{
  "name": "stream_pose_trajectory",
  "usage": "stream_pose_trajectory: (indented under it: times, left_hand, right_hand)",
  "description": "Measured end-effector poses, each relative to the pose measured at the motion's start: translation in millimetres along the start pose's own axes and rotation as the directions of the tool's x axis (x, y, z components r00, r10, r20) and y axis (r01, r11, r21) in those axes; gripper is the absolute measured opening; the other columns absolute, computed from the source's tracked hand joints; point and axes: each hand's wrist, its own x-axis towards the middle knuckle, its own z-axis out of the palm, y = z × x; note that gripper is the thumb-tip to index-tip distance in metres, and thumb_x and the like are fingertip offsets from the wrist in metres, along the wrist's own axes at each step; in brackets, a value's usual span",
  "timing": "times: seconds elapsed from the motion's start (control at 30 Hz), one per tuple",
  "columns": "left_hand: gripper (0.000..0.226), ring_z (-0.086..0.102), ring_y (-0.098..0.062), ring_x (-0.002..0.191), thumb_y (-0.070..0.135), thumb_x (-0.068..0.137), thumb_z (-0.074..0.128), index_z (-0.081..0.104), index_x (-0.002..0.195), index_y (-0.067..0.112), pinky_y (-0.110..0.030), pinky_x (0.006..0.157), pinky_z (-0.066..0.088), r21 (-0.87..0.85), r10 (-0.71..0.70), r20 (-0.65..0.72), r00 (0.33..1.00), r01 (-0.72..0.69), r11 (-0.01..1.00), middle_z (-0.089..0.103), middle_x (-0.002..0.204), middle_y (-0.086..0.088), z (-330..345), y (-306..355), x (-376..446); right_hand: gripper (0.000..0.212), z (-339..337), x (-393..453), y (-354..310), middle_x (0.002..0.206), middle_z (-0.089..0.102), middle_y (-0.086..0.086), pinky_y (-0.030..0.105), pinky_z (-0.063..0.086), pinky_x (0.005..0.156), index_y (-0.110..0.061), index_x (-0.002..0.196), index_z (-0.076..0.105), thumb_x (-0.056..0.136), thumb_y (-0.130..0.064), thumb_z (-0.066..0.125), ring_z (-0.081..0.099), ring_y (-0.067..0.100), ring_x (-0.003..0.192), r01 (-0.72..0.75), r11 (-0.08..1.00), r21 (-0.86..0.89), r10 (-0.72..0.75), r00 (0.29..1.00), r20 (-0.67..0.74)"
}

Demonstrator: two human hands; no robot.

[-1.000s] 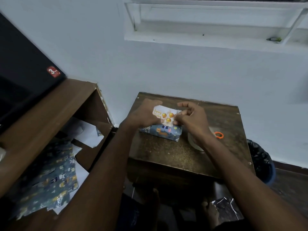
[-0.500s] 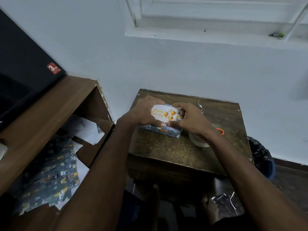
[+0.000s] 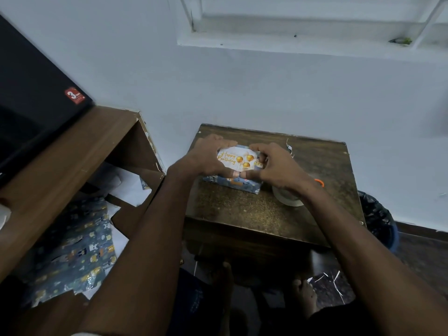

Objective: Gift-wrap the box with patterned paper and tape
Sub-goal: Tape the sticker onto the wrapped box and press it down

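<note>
Head cam: wrapped box (image 3: 232, 184) sits on the small wooden table (image 3: 254, 214), far side. Left hand (image 3: 206, 157) and right hand (image 3: 276, 166) each pinch an end of the Happy Birthday card (image 3: 236, 158) on top. Tape roll (image 3: 287, 197) just right.

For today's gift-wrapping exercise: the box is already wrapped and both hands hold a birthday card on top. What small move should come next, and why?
Probably press the white "Happy Birthday" card flat onto the blue patterned wrapped box and smooth it outward. Both the left hand and right hand grip its ends over the box top, and the clear tape roll lies beside the box for fixing it.
</note>
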Motion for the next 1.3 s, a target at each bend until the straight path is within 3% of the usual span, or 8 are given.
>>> stream_pose_trajectory:
  times: [0.13,0.3,0.53,0.67,0.73,1.03,1.17,1.3]
  left_hand:
    - [0.111,0.026,-0.031,0.154,0.055,0.075,0.089,0.03,0.165,0.028,-0.043,0.127,0.02,0.106,-0.012,0.006,1.0,0.011,0.994,0.03,0.168,-0.011,-2,4,2]
    - [0.108,0.023,-0.033,0.153,0.055,0.07,0.093,0.04,0.161,0.031,-0.041,0.124,0.018,0.174,0.097,-0.13,0.987,-0.074,0.982,0.031,0.167,-0.01,6,24,-4]
    - [0.025,0.052,-0.011,0.103,0.024,0.089,0.081,0.079,0.115,0.025,-0.031,0.091,0.044,-0.12,0.312,-0.281,0.908,-0.355,0.927,0.063,0.115,0.004,50,86,-12]
    - [0.02,0.055,0.006,0.072,0.013,0.096,0.071,0.081,0.11,0.025,-0.024,0.078,0.046,-0.177,0.186,-0.264,0.947,-0.237,0.955,0.063,0.089,0.02,61,99,-16]
    - [0.023,0.056,0.014,0.067,0.01,0.095,0.07,0.082,0.107,0.026,-0.023,0.076,0.048,-0.193,0.171,-0.242,0.955,-0.22,0.956,0.065,0.083,0.024,63,100,-17]
    - [0.032,0.059,0.001,0.085,0.005,0.094,0.071,0.077,0.12,0.023,-0.003,0.076,0.043,-0.37,0.134,-0.371,0.919,-0.279,0.886,0.065,0.105,0.015,81,108,-58]
    - [0.042,0.055,0.002,0.092,0.012,0.091,0.077,0.071,0.131,0.022,-0.001,0.084,0.039,-0.335,0.163,-0.425,0.89,-0.322,0.886,0.063,0.12,0.009,77,112,-56]
    - [0.031,0.063,0.006,0.088,0.025,0.092,0.08,0.076,0.123,0.023,-0.009,0.079,0.048,-0.44,0.093,-0.387,0.917,-0.272,0.856,0.073,0.105,0.014,65,118,-43]
  right_hand:
    - [0.065,-18,-9,3,0.105,0.07,0.004,0.035,0.051,0.085,-0.022,0.151,0.049,0.095,-0.042,0.075,0.065,0.016,0.098,-0.054,0.983,0.174,0.055,0.998,-0.003]
    - [0.017,-37,-34,27,0.097,0.074,-0.002,0.028,0.05,0.079,-0.023,0.112,0.074,0.097,-0.015,0.07,0.067,0.011,0.087,-0.028,0.996,0.086,0.033,0.998,-0.061]
    - [0.019,-53,-69,39,0.087,0.077,-0.012,0.008,0.043,0.065,-0.022,0.092,0.08,0.078,-0.013,0.089,0.064,-0.009,0.069,-0.034,0.999,0.0,0.034,0.996,0.08]
    - [0.041,-49,-76,52,0.087,0.072,-0.021,0.029,0.053,0.074,-0.031,0.093,0.076,0.059,-0.037,0.097,0.066,-0.001,0.081,-0.081,0.962,-0.261,0.124,0.981,0.152]
    - [0.035,-44,-77,56,0.086,0.073,-0.017,0.029,0.053,0.073,-0.029,0.089,0.074,0.061,-0.026,0.094,0.069,0.009,0.082,-0.061,0.954,-0.292,0.11,0.982,0.153]
    - [0.017,-68,-87,46,0.075,0.069,-0.013,0.011,0.043,0.062,-0.023,0.098,0.08,0.089,-0.009,0.08,0.055,-0.003,0.064,-0.007,0.985,0.175,0.01,1.0,-0.018]
    - [0.016,-77,-87,44,0.085,0.075,-0.013,0.01,0.048,0.068,-0.019,0.101,0.079,0.094,-0.005,0.074,0.065,-0.003,0.077,0.051,0.945,0.322,-0.03,0.997,-0.069]
    - [0.016,-85,-83,46,0.098,0.079,-0.006,0.014,0.052,0.076,-0.021,0.104,0.079,0.093,-0.009,0.075,0.07,0.005,0.091,0.065,0.921,0.383,-0.044,0.997,-0.063]
